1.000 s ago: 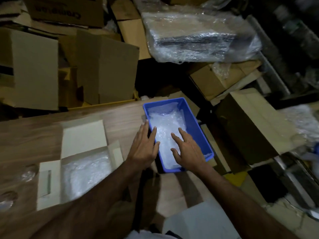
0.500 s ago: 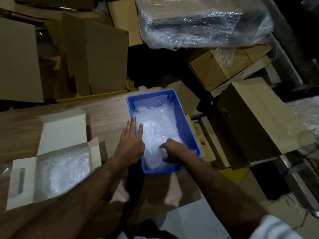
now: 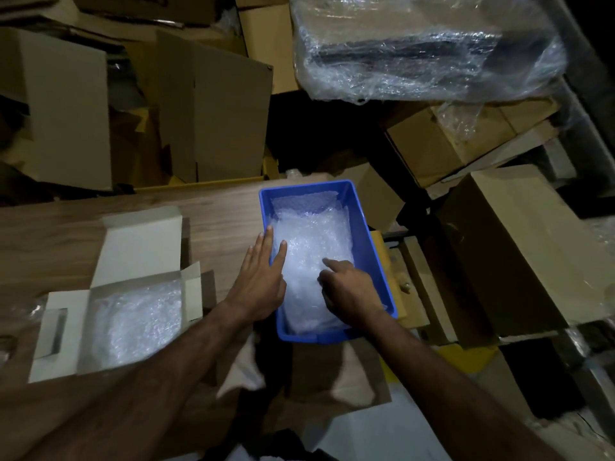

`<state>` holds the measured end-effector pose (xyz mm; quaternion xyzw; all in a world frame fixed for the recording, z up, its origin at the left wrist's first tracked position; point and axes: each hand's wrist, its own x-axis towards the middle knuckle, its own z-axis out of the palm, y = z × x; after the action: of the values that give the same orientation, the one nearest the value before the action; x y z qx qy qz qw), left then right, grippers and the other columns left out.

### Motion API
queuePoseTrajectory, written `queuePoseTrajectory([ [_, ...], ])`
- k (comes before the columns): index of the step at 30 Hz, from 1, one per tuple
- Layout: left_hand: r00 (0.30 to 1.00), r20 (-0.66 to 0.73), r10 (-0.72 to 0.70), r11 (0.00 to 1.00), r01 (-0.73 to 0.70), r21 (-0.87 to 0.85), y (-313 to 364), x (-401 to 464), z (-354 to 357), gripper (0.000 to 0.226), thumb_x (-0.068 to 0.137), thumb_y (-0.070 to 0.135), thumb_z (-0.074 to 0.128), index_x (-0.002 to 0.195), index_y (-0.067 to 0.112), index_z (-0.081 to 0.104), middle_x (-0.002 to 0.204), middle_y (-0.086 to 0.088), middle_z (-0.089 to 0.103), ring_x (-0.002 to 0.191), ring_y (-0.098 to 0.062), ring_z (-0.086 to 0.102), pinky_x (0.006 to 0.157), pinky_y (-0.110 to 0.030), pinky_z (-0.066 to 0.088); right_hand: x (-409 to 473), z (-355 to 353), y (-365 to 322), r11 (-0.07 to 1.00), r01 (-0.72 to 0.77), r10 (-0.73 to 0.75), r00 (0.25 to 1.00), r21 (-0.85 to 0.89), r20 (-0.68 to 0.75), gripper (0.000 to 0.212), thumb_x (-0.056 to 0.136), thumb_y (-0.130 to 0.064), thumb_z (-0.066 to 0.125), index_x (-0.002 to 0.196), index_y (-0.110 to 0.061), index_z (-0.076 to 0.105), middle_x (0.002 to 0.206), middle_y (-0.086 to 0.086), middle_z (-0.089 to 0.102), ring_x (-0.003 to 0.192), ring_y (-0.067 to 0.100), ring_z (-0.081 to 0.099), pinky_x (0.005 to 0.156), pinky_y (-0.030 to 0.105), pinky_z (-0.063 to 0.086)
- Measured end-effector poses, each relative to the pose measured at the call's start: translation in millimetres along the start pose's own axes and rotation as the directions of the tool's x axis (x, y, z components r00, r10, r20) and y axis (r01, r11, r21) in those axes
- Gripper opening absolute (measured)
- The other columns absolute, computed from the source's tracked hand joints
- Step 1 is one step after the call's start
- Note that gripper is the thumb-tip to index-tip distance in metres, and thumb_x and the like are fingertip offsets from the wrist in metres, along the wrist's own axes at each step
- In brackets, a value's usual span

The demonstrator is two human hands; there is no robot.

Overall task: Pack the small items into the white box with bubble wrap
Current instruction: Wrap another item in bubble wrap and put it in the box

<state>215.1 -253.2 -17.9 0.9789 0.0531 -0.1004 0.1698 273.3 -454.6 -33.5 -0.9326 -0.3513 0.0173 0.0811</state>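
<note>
A blue plastic bin [image 3: 369,227] stands on the wooden table [image 3: 66,234], filled with bubble wrap [image 3: 312,234]. My left hand [image 3: 261,277] lies flat with straight fingers over the bin's left rim, fingertips on the wrap. My right hand [image 3: 349,287] is inside the bin with fingers curled into the bubble wrap and the index finger pointing out. To the left lies the open white box [image 3: 139,244], lid flap up, with bubble wrap [image 3: 133,321] lining it. No small items show; the wrap hides whatever is under it.
Brown cardboard boxes [image 3: 213,114] are stacked behind the table. A plastic-wrapped bundle [image 3: 422,44] sits at the top right, and a large carton [image 3: 519,247] stands right of the bin. The table's right edge runs beside the bin.
My right hand went from lying flat on the wrap to curling its fingers into it. My left hand stayed on the bin's left rim. The view shifted so things sit further left.
</note>
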Motion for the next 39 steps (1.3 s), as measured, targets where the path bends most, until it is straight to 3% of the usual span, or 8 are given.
queuePoseTrajectory([
  [6, 0.995, -0.065, 0.072, 0.996, -0.075, -0.052, -1, 1, -6, 0.088, 0.100, 0.040, 0.055, 0.159, 0.029, -0.010, 0.162, -0.001, -0.031, 0.149, -0.020, -0.028, 0.124, -0.039, -0.011, -9, -21, -2, 0.999, 0.032, -0.025, 0.984, 0.036, -0.179, 0.007, 0.088, -0.016, 0.066, 0.091, -0.011, 0.068, 0.140, 0.016, 0.060, 0.117, 0.033, 0.064, 0.071, 0.040, 0.061],
  [13, 0.921, -0.246, 0.303, 0.920, -0.350, -0.174, 7, 14, -20, 0.073, 0.093, 0.010, 0.068, 0.154, 0.032, 0.036, 0.168, 0.003, 0.010, 0.156, -0.019, 0.003, 0.124, -0.041, 0.014, -23, -56, -20, 0.974, 0.175, -0.113, 0.925, 0.142, -0.363, 0.007, 0.089, -0.013, 0.065, 0.091, -0.009, 0.070, 0.138, 0.015, 0.062, 0.118, 0.030, 0.064, 0.079, 0.038, 0.059],
  [18, 0.851, -0.371, 0.372, 0.826, -0.486, -0.286, 5, 2, -57, 0.048, 0.098, 0.014, 0.064, 0.141, 0.035, 0.058, 0.160, 0.014, 0.035, 0.151, -0.005, 0.024, 0.120, -0.033, 0.031, -39, -80, -17, 0.934, 0.175, -0.080, 0.952, 0.311, -0.295, 0.055, 0.088, -0.031, 0.064, 0.141, -0.019, 0.054, 0.161, 0.002, 0.037, 0.148, 0.016, 0.034, 0.121, 0.035, 0.027],
  [24, 0.809, -0.408, 0.423, 0.736, -0.569, -0.366, -14, -37, -104, 0.047, 0.097, -0.001, 0.060, 0.135, 0.025, 0.064, 0.151, 0.009, 0.051, 0.143, -0.011, 0.043, 0.118, -0.036, 0.038, -22, -101, -18, 0.954, 0.168, -0.095, 0.956, 0.250, -0.278, 0.072, 0.085, -0.017, 0.037, 0.156, -0.029, 0.035, 0.167, 0.003, 0.022, 0.144, 0.023, 0.037, 0.109, 0.034, 0.037],
  [29, 0.834, -0.428, 0.350, 0.694, -0.537, -0.480, -34, -73, -139, 0.032, 0.100, 0.011, 0.054, 0.128, 0.018, 0.069, 0.141, 0.009, 0.062, 0.139, -0.014, 0.050, 0.116, -0.033, 0.039, 9, -118, -44, 0.948, 0.269, -0.192, 0.910, 0.169, -0.368, 0.066, 0.091, -0.017, 0.065, 0.151, -0.033, 0.044, 0.166, 0.007, 0.025, 0.122, 0.021, 0.051, 0.095, 0.035, 0.048],
  [33, 0.858, -0.475, 0.194, 0.616, -0.483, -0.622, -49, -102, -170, 0.034, 0.090, 0.010, 0.064, 0.122, 0.017, 0.070, 0.125, 0.007, 0.072, 0.122, -0.015, 0.064, 0.104, -0.035, 0.051, 33, -140, -82, 0.893, 0.409, -0.294, 0.847, 0.188, -0.443, 0.027, 0.096, -0.034, 0.069, 0.123, -0.035, 0.070, 0.160, 0.003, 0.037, 0.121, 0.019, 0.051, 0.098, 0.031, 0.041],
  [36, 0.842, -0.536, 0.057, 0.549, -0.475, -0.688, -66, -121, -184, 0.053, 0.081, 0.022, 0.079, 0.132, 0.017, 0.062, 0.120, 0.000, 0.073, 0.111, -0.017, 0.070, 0.094, -0.033, 0.057, 42, -156, -118, 0.783, 0.456, -0.260, 0.858, 0.424, -0.442, 0.016, 0.097, -0.038, 0.067, 0.107, -0.028, 0.076, 0.150, -0.009, 0.049, 0.131, 0.016, 0.048, 0.107, 0.033, 0.039],
  [39, 0.830, -0.558, -0.025, 0.503, -0.471, -0.724, -83, -135, -190, 0.060, 0.084, 0.045, 0.076, 0.137, 0.025, 0.059, 0.124, -0.007, 0.068, 0.115, -0.023, 0.067, 0.094, -0.036, 0.057, 51, -168, -153, 0.513, 0.356, -0.201, 0.935, 0.781, -0.294, 0.018, 0.099, -0.031, 0.065, 0.092, -0.018, 0.075, 0.112, -0.009, 0.072, 0.106, 0.010, 0.065, 0.092, 0.034, 0.050],
])
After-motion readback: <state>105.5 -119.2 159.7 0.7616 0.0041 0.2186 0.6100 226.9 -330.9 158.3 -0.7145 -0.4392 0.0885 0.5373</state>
